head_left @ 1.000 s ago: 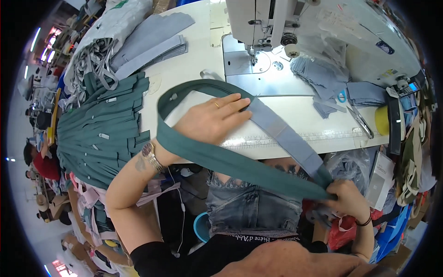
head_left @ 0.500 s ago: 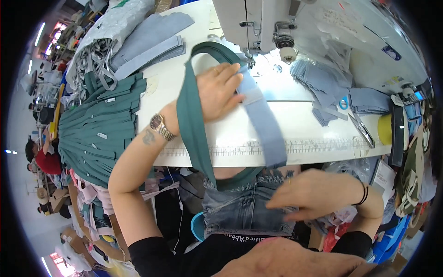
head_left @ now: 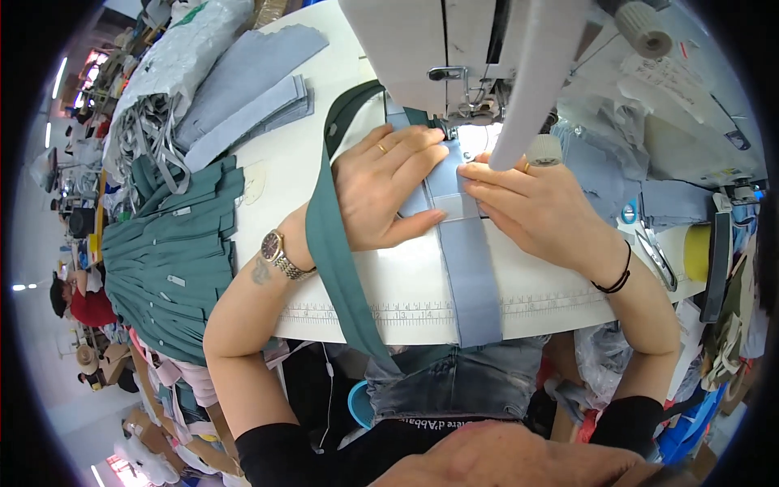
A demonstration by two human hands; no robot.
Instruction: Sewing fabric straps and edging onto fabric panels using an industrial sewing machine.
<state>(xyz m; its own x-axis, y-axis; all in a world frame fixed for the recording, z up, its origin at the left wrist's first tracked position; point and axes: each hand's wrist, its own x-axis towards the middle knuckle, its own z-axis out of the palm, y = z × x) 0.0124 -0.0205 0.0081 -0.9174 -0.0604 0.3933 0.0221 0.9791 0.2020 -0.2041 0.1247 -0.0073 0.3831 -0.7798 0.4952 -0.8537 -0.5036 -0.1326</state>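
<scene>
One blue-and-green band (head_left: 472,280) crosses the surface (head_left: 284,162) to the sewing machine (head_left: 406,49); the left hand (head_left: 380,191) rests on it, grip wide, the right hand (head_left: 540,203) at its edge (pinching or pressing, I cannot tell). Aligning seems underway; next calls for steady, flat guiding.

Blue-grey cloth strip (head_left: 473,280) partly covered by left hand (head_left: 369,191), right hand (head_left: 548,207) partly behind white bar (head_left: 537,85), sewing machine (head_left: 391,49) beyond them cut off above.
</scene>
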